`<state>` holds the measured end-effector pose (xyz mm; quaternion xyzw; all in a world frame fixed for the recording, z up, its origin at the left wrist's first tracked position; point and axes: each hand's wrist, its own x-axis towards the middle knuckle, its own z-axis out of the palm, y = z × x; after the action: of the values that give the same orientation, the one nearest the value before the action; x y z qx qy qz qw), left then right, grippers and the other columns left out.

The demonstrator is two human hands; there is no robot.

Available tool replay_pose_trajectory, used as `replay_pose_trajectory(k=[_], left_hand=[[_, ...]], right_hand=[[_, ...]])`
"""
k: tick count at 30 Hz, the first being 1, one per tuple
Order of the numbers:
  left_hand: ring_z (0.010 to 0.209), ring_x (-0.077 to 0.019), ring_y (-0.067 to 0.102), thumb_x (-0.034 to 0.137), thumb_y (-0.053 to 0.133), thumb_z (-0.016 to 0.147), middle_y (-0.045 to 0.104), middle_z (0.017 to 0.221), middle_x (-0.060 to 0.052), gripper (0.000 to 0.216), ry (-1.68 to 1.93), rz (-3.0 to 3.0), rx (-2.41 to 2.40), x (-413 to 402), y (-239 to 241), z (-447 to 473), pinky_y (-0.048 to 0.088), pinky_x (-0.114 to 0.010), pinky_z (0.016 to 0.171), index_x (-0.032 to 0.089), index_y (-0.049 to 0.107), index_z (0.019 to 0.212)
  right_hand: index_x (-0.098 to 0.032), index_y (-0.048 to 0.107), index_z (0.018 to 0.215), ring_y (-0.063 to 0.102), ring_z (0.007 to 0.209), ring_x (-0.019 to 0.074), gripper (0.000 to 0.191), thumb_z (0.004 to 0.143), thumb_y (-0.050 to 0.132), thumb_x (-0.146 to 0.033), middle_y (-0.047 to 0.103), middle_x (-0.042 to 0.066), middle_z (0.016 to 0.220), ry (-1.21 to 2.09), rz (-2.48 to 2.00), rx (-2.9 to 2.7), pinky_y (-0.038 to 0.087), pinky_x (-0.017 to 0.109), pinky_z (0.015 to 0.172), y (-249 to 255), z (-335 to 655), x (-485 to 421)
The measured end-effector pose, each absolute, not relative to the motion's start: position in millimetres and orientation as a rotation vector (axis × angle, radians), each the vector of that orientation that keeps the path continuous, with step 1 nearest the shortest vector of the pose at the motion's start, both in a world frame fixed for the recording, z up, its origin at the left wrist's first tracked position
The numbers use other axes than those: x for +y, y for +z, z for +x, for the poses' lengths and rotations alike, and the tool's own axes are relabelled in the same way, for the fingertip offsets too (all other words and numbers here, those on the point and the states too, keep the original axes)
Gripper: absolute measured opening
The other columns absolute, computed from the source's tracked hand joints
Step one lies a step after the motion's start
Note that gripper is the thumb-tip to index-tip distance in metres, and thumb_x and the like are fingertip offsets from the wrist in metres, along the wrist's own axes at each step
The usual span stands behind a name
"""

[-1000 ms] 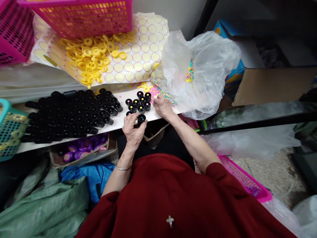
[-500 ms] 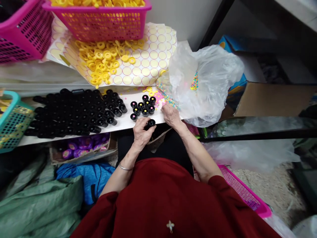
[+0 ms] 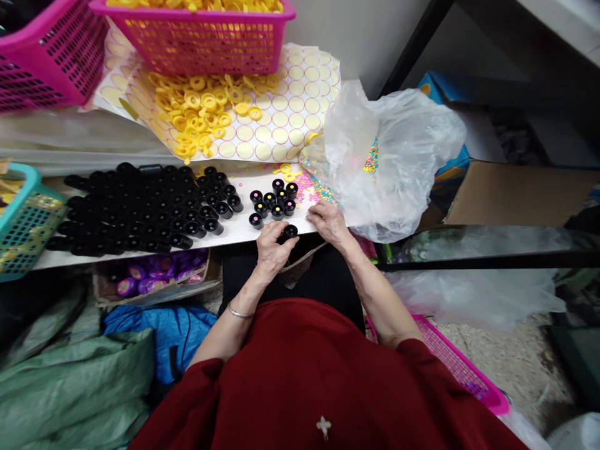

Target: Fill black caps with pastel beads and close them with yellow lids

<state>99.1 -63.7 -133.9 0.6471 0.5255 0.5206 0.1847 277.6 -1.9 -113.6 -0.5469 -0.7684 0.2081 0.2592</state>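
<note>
At the left, a basket (image 3: pixel 40 225) stands by the end of the desk (image 3: pixel 237 226). Next come the packed cups (image 3: pixel 140 209), dark and close together; a knock at their right edge could tip several, as they stand so tight. Beyond them, on the far side, lie loose yellow rings (image 3: pixel 192 115). Further right is a small group of dotted cups (image 3: pixel 269 199), each showing a pink or yellow bead. The left hand (image 3: pixel 272 248), just in front of them, grips a cup (image 3: pixel 291 230) between thumb and fingers at the near edge; a slack grip there could drop it off the desk, and a careless knuckle could topple its neighbours. The right hand (image 3: pixel 329 222) has its fingertips drawn together beside the loose beads (image 3: pixel 307 187); whether it holds one I cannot tell. Brushing the bag (image 3: pixel 398 150) to its right could scatter more.
</note>
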Motion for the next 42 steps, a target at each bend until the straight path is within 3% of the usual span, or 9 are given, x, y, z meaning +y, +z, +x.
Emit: replay_pose_trajectory(k=[7, 16, 21, 27, 42], left_hand=[[0.085, -0.0185, 0.061, 0.027, 0.075, 0.069, 0.067, 0.093, -0.005, 0.031, 1.35, 1.792, 1.475, -57.2, -137.2, 100.3, 0.052, -0.032, 0.077, 0.018, 0.069, 0.098], [0.084, -0.0181, 0.061, 0.029, 0.074, 0.07, 0.068, 0.091, -0.004, 0.029, 1.359, 1.834, 1.515, -57.8, -137.2, 100.8, 0.051, -0.032, 0.078, 0.02, 0.069, 0.098], [0.083, -0.018, 0.061, 0.03, 0.074, 0.071, 0.068, 0.091, -0.004, 0.03, 1.36, 1.833, 1.505, -57.8, -138.1, 100.5, 0.051, -0.032, 0.076, 0.019, 0.069, 0.098], [0.083, -0.0183, 0.061, 0.032, 0.073, 0.072, 0.068, 0.092, -0.004, 0.03, 1.347, 1.848, 1.52, -57.6, -139.2, 100.2, 0.051, -0.033, 0.078, 0.02, 0.069, 0.099], [0.08, -0.0175, 0.06, 0.027, 0.074, 0.068, 0.069, 0.088, -0.003, 0.025, 1.342, 1.779, 1.571, -60.0, -132.8, 107.8, 0.051, -0.031, 0.076, 0.021, 0.069, 0.092]], right_hand=[[-0.015, 0.063, 0.081, 0.05, 0.078, 0.0194, 0.025, 0.088, 0.039, -0.014, 0.058, 0.009, 0.083, 0.256, -1.61, -2.297, 0.034, 0.029, 0.067, -108.7, 263.6, -15.4], [-0.017, 0.067, 0.087, 0.059, 0.09, 0.0209, 0.02, 0.085, 0.048, -0.023, 0.067, 0.008, 0.098, 0.629, -1.931, -2.067, 0.039, 0.029, 0.072, -90.1, 261.7, -4.6], [-0.015, 0.068, 0.092, 0.061, 0.092, 0.0233, 0.023, 0.084, 0.047, -0.022, 0.068, 0.011, 0.102, 0.637, -1.967, -2.162, 0.041, 0.03, 0.075, -85.9, 264.4, 2.8], [-0.016, 0.07, 0.088, 0.062, 0.086, 0.0222, 0.021, 0.082, 0.051, -0.023, 0.071, 0.01, 0.091, 0.692, -2.016, -2.059, 0.043, 0.03, 0.074, -82.5, 262.3, 6.0], [-0.018, 0.062, 0.081, 0.054, 0.076, 0.0176, 0.015, 0.086, 0.048, -0.018, 0.056, 0.005, 0.081, 0.488, -1.48, -2.017, 0.041, 0.028, 0.068, -105.1, 264.6, -20.2]])
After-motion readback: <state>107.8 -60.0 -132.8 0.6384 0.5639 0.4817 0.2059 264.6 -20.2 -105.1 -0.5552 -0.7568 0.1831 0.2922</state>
